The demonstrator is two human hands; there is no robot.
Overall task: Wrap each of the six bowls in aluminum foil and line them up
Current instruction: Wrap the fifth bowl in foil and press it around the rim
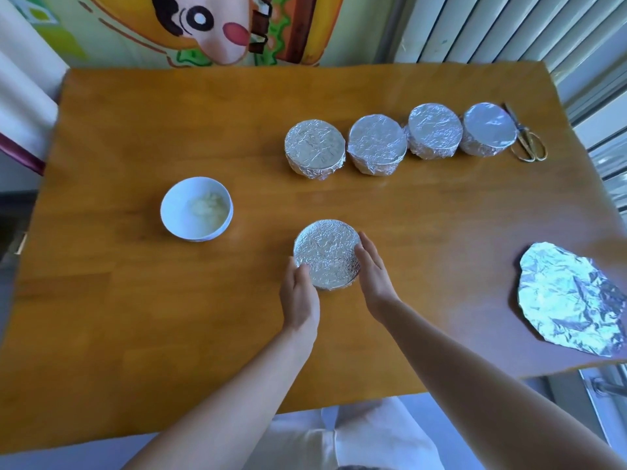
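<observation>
- The left grip (300,296) is on the near-left side of a foil-covered bowl (327,254), with the fingers curled round its edge, so it's holding the bowl.
- The right grip (375,276) is on the opposite side. Its fingers lie pretty much straight along the foil and press against it, more of a flat push than a curl.
- So that bowl sits squeezed between the two grips on the worktop (135,300), close to the person and roughly in the middle. Its foil top looks flat and crinkly, pulled right over the rim.
- Off to the left and a bit further back there's the uncovered white bowl (196,208) with something pale and mushy inside. It's well apart from both grips.
- Further back and to the right is a row of four wrapped bowls (377,144) standing side by side, packed close together and running out towards the far-right corner.
- Just beside the rightmost one in that row is a pair of gold-handled scissors (529,144), lying flat with the handles pointing towards the person.
- By the right edge of the worktop lies a loose sheet of foil (573,300), roundish and wrinkled, well away from the bowls.
- Behind the worktop the wall has a big cartoon painting (203,25).
</observation>
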